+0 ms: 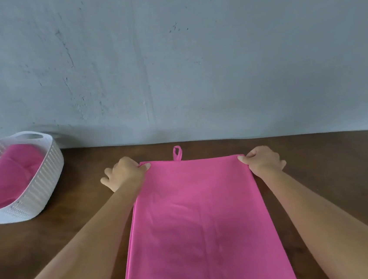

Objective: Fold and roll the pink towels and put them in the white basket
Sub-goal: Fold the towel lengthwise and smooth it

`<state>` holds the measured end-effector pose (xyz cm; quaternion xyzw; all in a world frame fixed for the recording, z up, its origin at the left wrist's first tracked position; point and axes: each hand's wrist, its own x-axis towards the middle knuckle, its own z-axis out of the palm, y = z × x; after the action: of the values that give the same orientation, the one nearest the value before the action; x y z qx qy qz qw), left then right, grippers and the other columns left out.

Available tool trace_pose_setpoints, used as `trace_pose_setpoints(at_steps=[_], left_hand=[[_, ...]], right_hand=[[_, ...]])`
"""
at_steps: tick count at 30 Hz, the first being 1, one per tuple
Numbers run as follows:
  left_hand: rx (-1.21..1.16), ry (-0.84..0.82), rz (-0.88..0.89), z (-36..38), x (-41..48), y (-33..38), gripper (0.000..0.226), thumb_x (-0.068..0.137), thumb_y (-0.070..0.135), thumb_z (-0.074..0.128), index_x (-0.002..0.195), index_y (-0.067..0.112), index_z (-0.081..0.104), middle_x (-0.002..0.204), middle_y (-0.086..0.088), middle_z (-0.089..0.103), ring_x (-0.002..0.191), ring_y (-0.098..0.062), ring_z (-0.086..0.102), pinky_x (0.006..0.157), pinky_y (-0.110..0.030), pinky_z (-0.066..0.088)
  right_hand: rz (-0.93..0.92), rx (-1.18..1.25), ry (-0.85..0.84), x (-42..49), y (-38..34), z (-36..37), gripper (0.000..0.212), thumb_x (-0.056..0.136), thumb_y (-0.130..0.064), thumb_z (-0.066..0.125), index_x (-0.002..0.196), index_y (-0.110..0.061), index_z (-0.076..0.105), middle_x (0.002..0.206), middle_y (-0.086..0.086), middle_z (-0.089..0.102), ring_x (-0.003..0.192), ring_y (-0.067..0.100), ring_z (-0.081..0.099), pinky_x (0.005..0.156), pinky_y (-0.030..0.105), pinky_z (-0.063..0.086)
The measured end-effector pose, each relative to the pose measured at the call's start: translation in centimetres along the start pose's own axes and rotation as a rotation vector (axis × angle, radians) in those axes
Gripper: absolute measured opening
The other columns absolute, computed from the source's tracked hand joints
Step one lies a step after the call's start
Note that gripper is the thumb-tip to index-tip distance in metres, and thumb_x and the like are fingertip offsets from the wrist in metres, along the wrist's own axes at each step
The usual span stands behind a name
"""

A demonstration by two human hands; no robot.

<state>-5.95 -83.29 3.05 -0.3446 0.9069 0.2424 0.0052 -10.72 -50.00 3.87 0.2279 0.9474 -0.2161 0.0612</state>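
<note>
Left hand (125,171) and right hand (262,160) each pinch a far corner of the towel (198,224).

Nearest the camera, the pink towel runs off the bottom edge and lies flat and lengthwise on the brown table (328,165), smooth but for faint creases, a second layer showing along its left edge. Bare forearms reach forward along both its long sides. At the far edge the hands are well apart, one at each corner, thumb and fingers closed on the cloth; the left hand's other fingers spread on the table. A small loop (177,153) sticks out from the far edge, between the hands and nearer the left one. Further left, well apart from the towel, the white basket (48,174) stands on the table with pink cloth (11,173) inside. Behind is a scuffed grey wall (192,59).
</note>
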Motion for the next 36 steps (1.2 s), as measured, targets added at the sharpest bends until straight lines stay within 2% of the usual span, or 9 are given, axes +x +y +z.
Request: trace_pose_setpoints(at_steps=[7, 14, 20, 24, 26, 29, 33, 36], left_hand=[[0.050, 0.024, 0.012, 1.0, 5.1, 2.4, 0.043, 0.081, 0.067, 0.069, 0.079, 0.024, 0.070, 0.096, -0.004, 0.066, 0.117, -0.030, 0.045, 0.094, -0.046, 0.030], [0.061, 0.080, 0.036, 2.2, 7.4, 3.1, 0.058, 0.080, 0.072, 0.065, 0.096, 0.017, 0.069, 0.105, -0.010, 0.067, 0.117, -0.032, 0.047, 0.095, -0.047, 0.031], [0.035, 0.086, 0.059, 2.0, 7.3, 3.2, 0.059, 0.083, 0.069, 0.065, 0.100, 0.012, 0.065, 0.111, -0.012, 0.066, 0.119, -0.035, 0.046, 0.096, -0.048, 0.031], [-0.041, 0.151, 0.130, 2.0, 6.0, 2.8, 0.055, 0.091, 0.056, 0.063, 0.115, 0.007, 0.055, 0.124, -0.019, 0.056, 0.122, -0.039, 0.043, 0.100, -0.050, 0.030], [-0.066, 0.207, 0.216, 2.2, 4.5, 2.4, 0.049, 0.094, 0.051, 0.062, 0.116, 0.007, 0.052, 0.126, -0.021, 0.051, 0.120, -0.039, 0.041, 0.100, -0.052, 0.030], [-0.027, 0.194, 0.431, 2.6, 1.5, 1.9, 0.043, 0.091, 0.044, 0.066, 0.117, 0.012, 0.053, 0.126, -0.016, 0.048, 0.120, -0.037, 0.041, 0.100, -0.052, 0.031], [0.077, 0.024, 0.808, 3.6, -3.4, 1.8, 0.046, 0.095, 0.044, 0.060, 0.130, 0.014, 0.054, 0.136, -0.010, 0.049, 0.129, -0.032, 0.040, 0.102, -0.048, 0.032], [0.133, -0.136, 1.055, 4.4, -6.7, 2.2, 0.056, 0.101, 0.046, 0.049, 0.148, 0.016, 0.043, 0.155, -0.006, 0.040, 0.148, -0.026, 0.026, 0.115, -0.046, 0.025]], right_hand=[[0.012, 0.007, 0.040, 4.1, -2.5, 0.8, 0.035, 0.088, -0.061, 0.066, 0.097, -0.028, 0.073, 0.107, 0.004, 0.070, 0.117, 0.029, 0.055, 0.089, 0.041, 0.029], [0.042, 0.014, 0.098, 6.1, -3.2, 1.7, 0.043, 0.086, -0.066, 0.064, 0.093, -0.024, 0.069, 0.108, 0.005, 0.068, 0.118, 0.030, 0.055, 0.096, 0.042, 0.032], [0.051, -0.014, 0.095, 6.2, -3.3, 1.9, 0.049, 0.089, -0.069, 0.057, 0.097, -0.023, 0.070, 0.111, 0.005, 0.067, 0.119, 0.030, 0.052, 0.094, 0.043, 0.032], [-0.062, 0.046, 0.134, 4.5, -2.7, 2.5, 0.038, 0.095, -0.057, 0.055, 0.101, -0.022, 0.068, 0.113, 0.006, 0.064, 0.118, 0.033, 0.054, 0.092, 0.042, 0.037], [-0.158, 0.111, 0.165, 2.4, -1.9, 2.7, 0.036, 0.096, -0.052, 0.057, 0.113, -0.020, 0.063, 0.120, 0.007, 0.061, 0.117, 0.032, 0.054, 0.095, 0.044, 0.042], [-0.333, -0.014, 0.141, -1.4, -0.5, 2.8, 0.046, 0.101, -0.047, 0.051, 0.137, -0.018, 0.052, 0.136, 0.007, 0.052, 0.126, 0.029, 0.046, 0.103, 0.046, 0.040], [-0.485, -0.207, 0.054, -6.0, 1.7, 3.4, 0.059, 0.105, -0.048, 0.037, 0.154, -0.015, 0.035, 0.160, 0.004, 0.033, 0.146, 0.025, 0.029, 0.114, 0.044, 0.030], [-0.490, -0.272, 0.013, -8.8, 3.4, 3.7, 0.062, 0.107, -0.048, 0.029, 0.158, -0.014, 0.025, 0.166, 0.002, 0.021, 0.153, 0.022, 0.016, 0.122, 0.042, 0.020]])
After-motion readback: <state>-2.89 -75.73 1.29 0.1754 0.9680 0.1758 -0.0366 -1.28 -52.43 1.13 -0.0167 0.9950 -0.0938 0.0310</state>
